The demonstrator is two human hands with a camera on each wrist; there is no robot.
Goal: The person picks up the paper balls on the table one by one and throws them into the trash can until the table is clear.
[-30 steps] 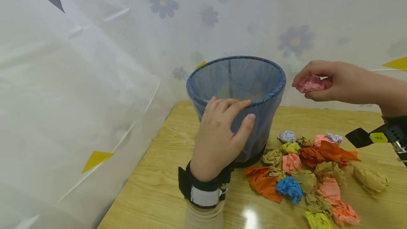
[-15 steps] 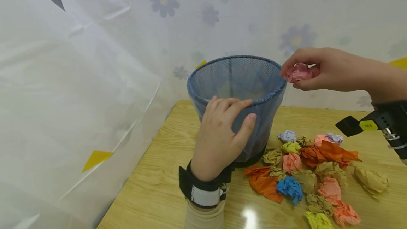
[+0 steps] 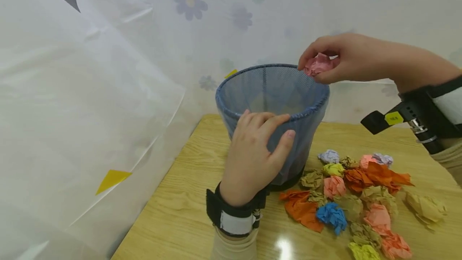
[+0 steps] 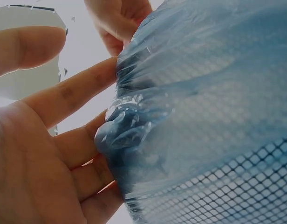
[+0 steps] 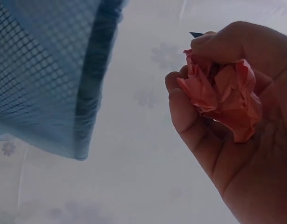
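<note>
Head view: the right hand [image 3: 346, 57], upper right, pinches a pink paper ball [image 3: 317, 64] over the mesh bin [image 3: 272, 91] at frame centre, which the left hand [image 3: 258, 151] steadies, fingers spread. Roughly twenty crumpled balls [image 3: 361, 200] remain on the table [image 3: 180, 212], lower right; one bin.

Left wrist view: fingers [image 4: 69, 93] lie straight against the bin's plastic liner [image 4: 181, 93].

Right wrist view: curled fingers [image 5: 190, 112] clasp the pink ball, unreleased, right of the bin.

- Head view is bright and evenly lit, soft daylight-like glow through the pale curtain [image 3: 108, 71].
- A white glare spot sits on the table [image 3: 285, 248], so light probably comes from overhead.
- Edges bend slightly, wide-lens style.
- Wrist views are dimmer, backlit: the right hand [image 5: 236, 121] looks shadowed, the left hand [image 4: 36, 154] soft and close.
</note>
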